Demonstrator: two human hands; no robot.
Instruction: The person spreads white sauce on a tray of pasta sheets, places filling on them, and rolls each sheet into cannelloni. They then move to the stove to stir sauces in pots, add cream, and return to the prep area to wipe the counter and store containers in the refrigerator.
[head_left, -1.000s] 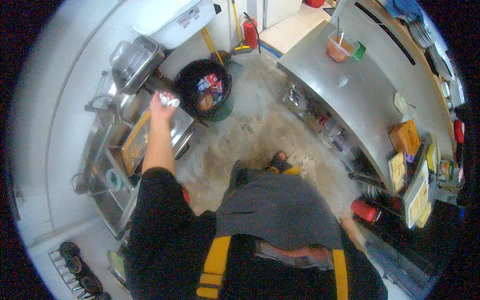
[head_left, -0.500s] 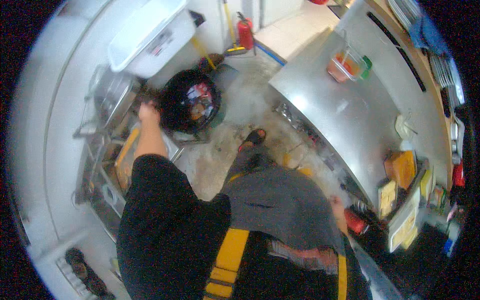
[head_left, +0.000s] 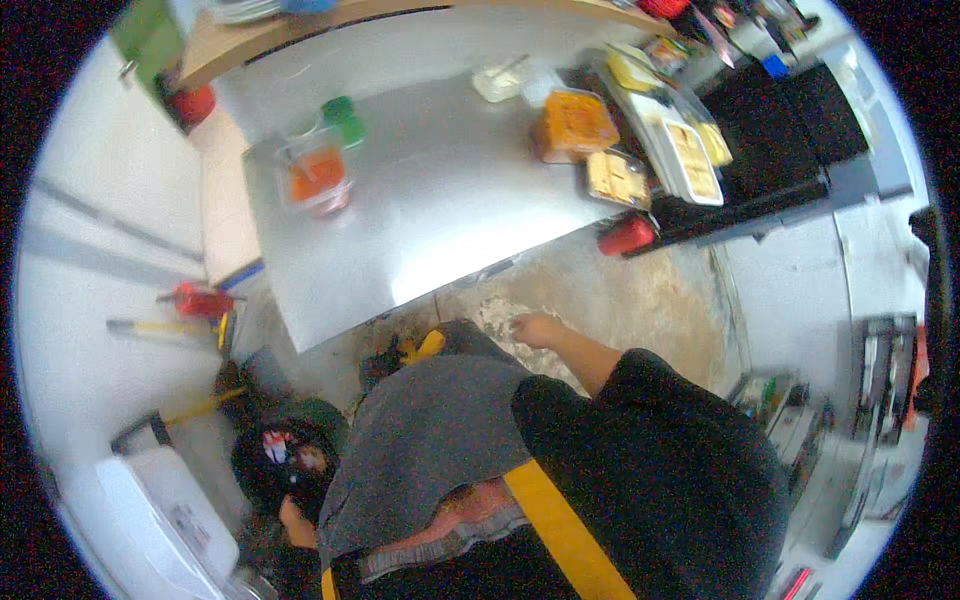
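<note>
My right hand (head_left: 538, 330) hangs above the floor in front of the steel table, nothing in it. Its fingers look loosely bent and a little apart, though blurred. Low on the left, my left hand (head_left: 296, 522) is beside a black bin (head_left: 328, 428) with rubbish in it; its fingers are too hidden and smeared to read. On the steel table (head_left: 430, 200) stand a clear tub of orange-red food (head_left: 318, 178), an orange-filled container (head_left: 578, 122) and a tray of pale yellow slices (head_left: 617, 178).
A white plastic tub (head_left: 165, 510) is at the lower left. A red fire extinguisher (head_left: 200, 300) stands by the left wall. Under the table's right end is a red object (head_left: 627, 236). A wooden shelf (head_left: 400, 15) runs above the table, and racks (head_left: 870, 400) line the right.
My view has swung to the right, so the steel table now lies ahead and the bin at lower left. My left arm is down from its outstretched reach; my right hand has come forward.
</note>
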